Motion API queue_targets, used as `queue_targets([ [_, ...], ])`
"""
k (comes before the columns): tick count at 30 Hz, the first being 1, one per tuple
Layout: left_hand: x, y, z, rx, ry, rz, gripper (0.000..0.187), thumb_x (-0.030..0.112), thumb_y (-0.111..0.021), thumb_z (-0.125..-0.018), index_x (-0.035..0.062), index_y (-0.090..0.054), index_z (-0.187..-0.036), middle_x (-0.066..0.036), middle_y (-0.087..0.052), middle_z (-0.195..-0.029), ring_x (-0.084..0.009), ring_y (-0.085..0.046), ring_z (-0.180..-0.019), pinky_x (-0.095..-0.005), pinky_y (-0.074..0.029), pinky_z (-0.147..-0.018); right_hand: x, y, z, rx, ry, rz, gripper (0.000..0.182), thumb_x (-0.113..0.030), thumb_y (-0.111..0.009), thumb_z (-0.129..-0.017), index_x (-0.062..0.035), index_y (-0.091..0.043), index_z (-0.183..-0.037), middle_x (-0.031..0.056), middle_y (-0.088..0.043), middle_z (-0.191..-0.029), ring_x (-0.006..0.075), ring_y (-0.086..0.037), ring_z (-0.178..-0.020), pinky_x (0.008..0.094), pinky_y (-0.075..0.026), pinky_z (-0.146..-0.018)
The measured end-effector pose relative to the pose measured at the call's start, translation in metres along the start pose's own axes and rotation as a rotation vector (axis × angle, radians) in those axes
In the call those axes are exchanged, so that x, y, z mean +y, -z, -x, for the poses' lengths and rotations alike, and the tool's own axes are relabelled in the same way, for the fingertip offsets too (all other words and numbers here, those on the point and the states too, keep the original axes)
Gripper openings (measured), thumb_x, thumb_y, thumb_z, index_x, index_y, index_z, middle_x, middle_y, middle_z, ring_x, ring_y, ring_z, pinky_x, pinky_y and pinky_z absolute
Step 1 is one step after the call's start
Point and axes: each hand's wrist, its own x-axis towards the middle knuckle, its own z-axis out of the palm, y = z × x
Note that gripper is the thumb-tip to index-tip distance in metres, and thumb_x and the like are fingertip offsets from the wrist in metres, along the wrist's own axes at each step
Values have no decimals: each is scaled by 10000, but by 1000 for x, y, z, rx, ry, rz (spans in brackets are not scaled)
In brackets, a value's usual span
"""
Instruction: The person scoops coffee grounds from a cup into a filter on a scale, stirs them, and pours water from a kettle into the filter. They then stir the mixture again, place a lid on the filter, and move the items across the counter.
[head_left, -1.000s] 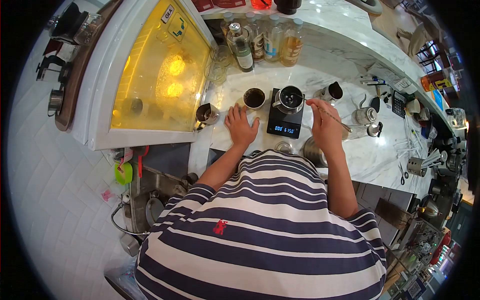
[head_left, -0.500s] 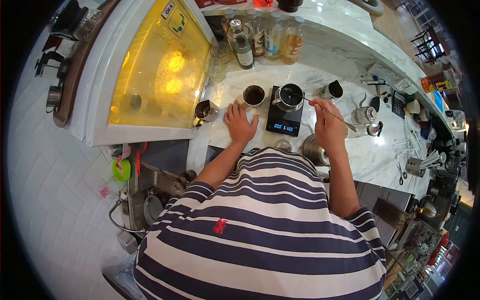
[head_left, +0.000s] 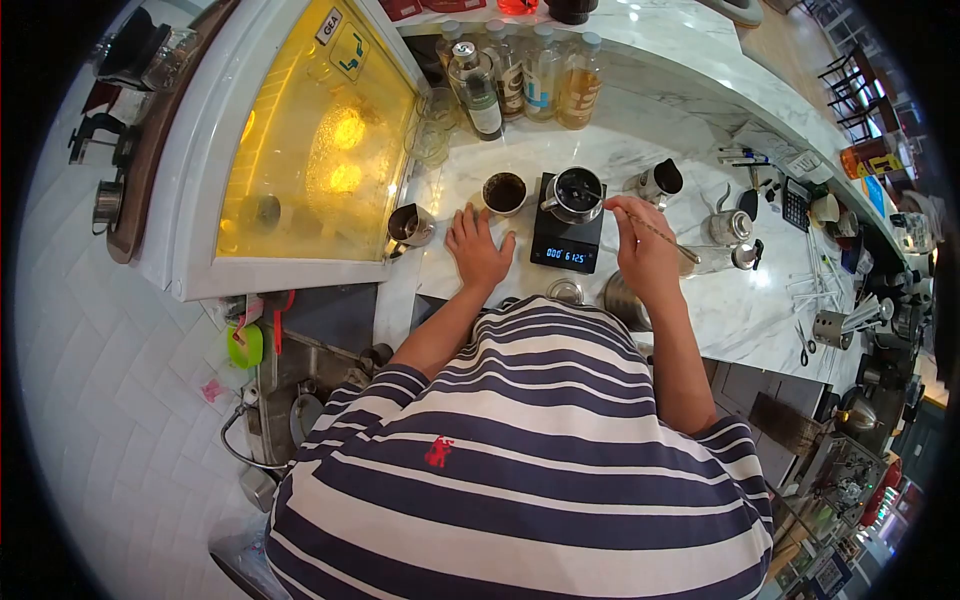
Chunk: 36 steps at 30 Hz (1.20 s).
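Note:
My right hand (head_left: 648, 255) grips a long bar spoon (head_left: 686, 252) with a twisted handle, fingers pinched near its middle. The spoon's far end dips into a metal cup (head_left: 575, 212) of dark liquid. That cup stands on a black digital scale (head_left: 566, 240) with lit blue digits. My left hand (head_left: 480, 250) lies flat on the marble counter (head_left: 640, 120), fingers spread and holding nothing. Just beyond its fingertips is a round cup (head_left: 504, 194) with dark contents. A small steel pitcher (head_left: 410, 227) stands to the left of this hand.
Several bottles (head_left: 540, 75) stand at the back beside glass cups (head_left: 430, 140). A yellow-lit glass-door cabinet (head_left: 320, 150) borders the left side. On the right are another steel pitcher (head_left: 660, 180), a small kettle (head_left: 731, 228), scissors (head_left: 804, 345) and a calculator (head_left: 795, 205).
My right hand and the spoon have shifted slightly left, with the spoon's end still in the cup. The scale's last digits have changed. My left hand stays put.

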Motion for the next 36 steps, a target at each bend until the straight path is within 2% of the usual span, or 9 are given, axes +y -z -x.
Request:
queue_targets([
  [3,-1,3,1,-14,4,-12,713,443,-746,-886,34,-556,-1438,-232,-453,-1594,-452,-361,-1496,-641,-254,-1203,0,5,-5,-26,-60,41,155,-116,-601,-1075,-65,-739,-1123,127,-754,-1103,347,-695,-1048,418,-534,-936],
  [6,0,2,0,-8,0,-10,718,447,-744,-886,34,-554,-1442,-231,-452,-1594,-451,-362,-1495,-641,-257,-1202,2,10,-2,41,-8,83,146,-102,-611,-1058,-29,-721,-1121,148,-751,-1079,369,-694,-1038,453,-518,-907],
  [12,-1,-1,1,0,-2,-15,727,456,-738,-888,31,-553,-1449,-232,-450,-1596,-450,-364,-1494,-642,-259,-1202,-2,-3,-3,3,32,21,156,-116,-605,-1073,-54,-741,-1118,124,-757,-1117,346,-697,-1066,423,-533,-942],
  [18,-1,1,0,-5,6,-16,719,456,-736,-890,21,-562,-1435,-240,-454,-1588,-452,-370,-1489,-636,-258,-1202,-3,10,-6,-2,3,52,140,-90,-610,-1055,-12,-717,-1101,159,-752,-1080,371,-696,-1022,459,-512,-879],
  [21,0,0,0,-1,3,-13,718,456,-734,-890,30,-561,-1441,-236,-453,-1591,-452,-366,-1493,-641,-258,-1202,-3,4,-3,-22,18,25,161,-120,-601,-1077,-53,-740,-1123,128,-757,-1133,351,-694,-1080,431,-535,-944],
  [24,-1,0,1,-2,-2,-21,715,455,-737,-895,26,-559,-1439,-242,-448,-1593,-451,-372,-1489,-635,-257,-1202,-3,2,-7,-30,-14,63,156,-120,-603,-1076,-53,-737,-1119,125,-756,-1135,353,-692,-1085,426,-534,-949],
  [27,-1,2,1,1,-4,-22,711,454,-738,-898,20,-562,-1433,-245,-447,-1591,-450,-377,-1485,-632,-257,-1200,0,7,-6,10,5,60,152,-113,-610,-1063,-28,-726,-1109,144,-754,-1097,359,-694,-1053,458,-508,-905],
  [30,0,2,1,3,-5,-10,707,453,-736,-899,18,-566,-1430,-245,-451,-1586,-450,-377,-1484,-631,-259,-1199,-1,9,-2,-3,23,74,151,-108,-605,-1071,-51,-736,-1121,124,-757,-1129,347,-692,-1082,427,-533,-950],
  [36,-1,4,0,-1,-10,-24,710,450,-734,-901,12,-564,-1433,-246,-453,-1580,-455,-375,-1479,-622,-258,-1201,-1,5,-8,-21,-33,57,154,-112,-603,-1072,-49,-736,-1115,128,-758,-1113,357,-693,-1062,432,-533,-946],
])
